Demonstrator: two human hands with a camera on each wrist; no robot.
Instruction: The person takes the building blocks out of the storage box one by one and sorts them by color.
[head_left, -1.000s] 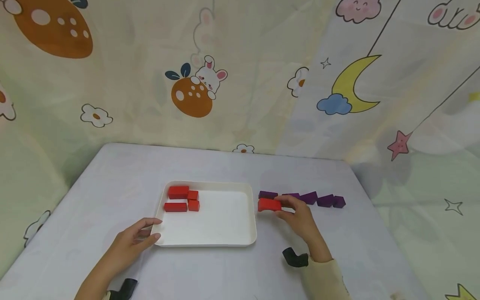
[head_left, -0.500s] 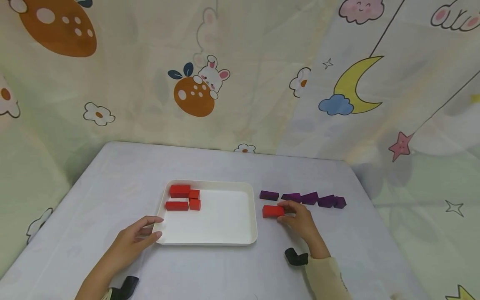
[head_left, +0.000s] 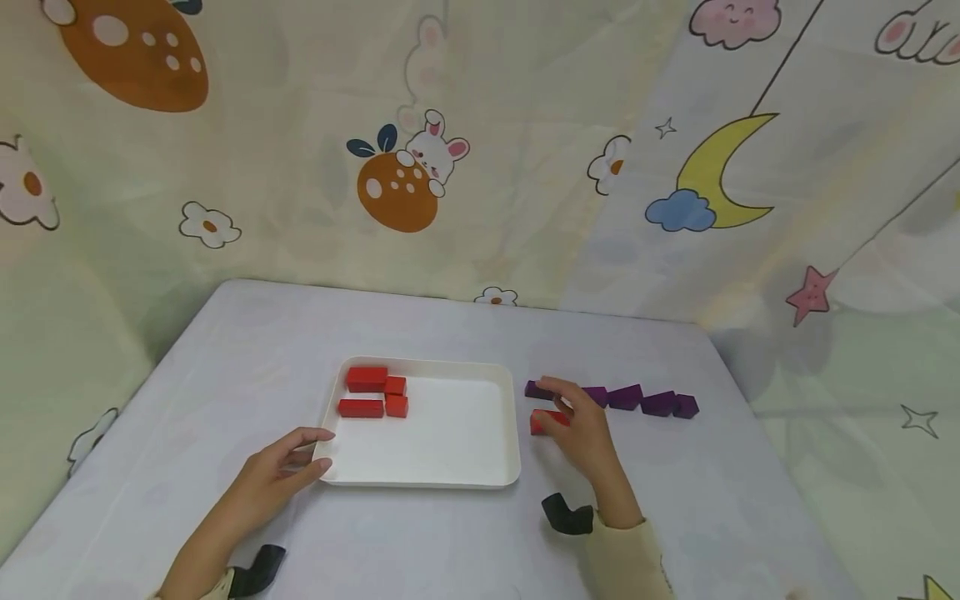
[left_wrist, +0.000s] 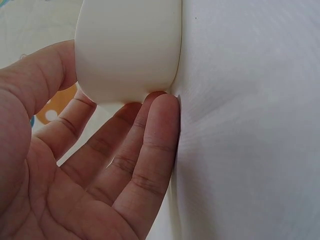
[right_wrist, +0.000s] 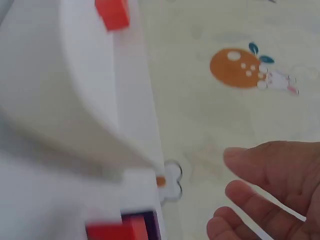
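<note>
My left hand (head_left: 279, 475) holds the white tray (head_left: 450, 442) at its left edge. In the left wrist view its thumb reaches over the rim and the fingertips (left_wrist: 162, 112) lie against the outer wall. My right hand (head_left: 581, 425) is above the table right of the tray, fingers loosely bent, nothing held in the right wrist view. A red block (head_left: 536, 423) lies under that hand, partly hidden in the head view. Just behind it are several purple blocks (head_left: 624, 397) in a row, one partly covered by the fingers. Several red blocks (head_left: 367, 379) sit in the tray's back left corner.
The table (head_left: 420, 542) has a white cover. A patterned cloth (head_left: 517, 167) hangs behind it and on both sides. Black curved pieces (head_left: 567, 515) stick out at both wrists.
My right hand lowers the red block to the table in front of the purple row, then lets go and shifts slightly left above it. The left hand stays on the tray.
</note>
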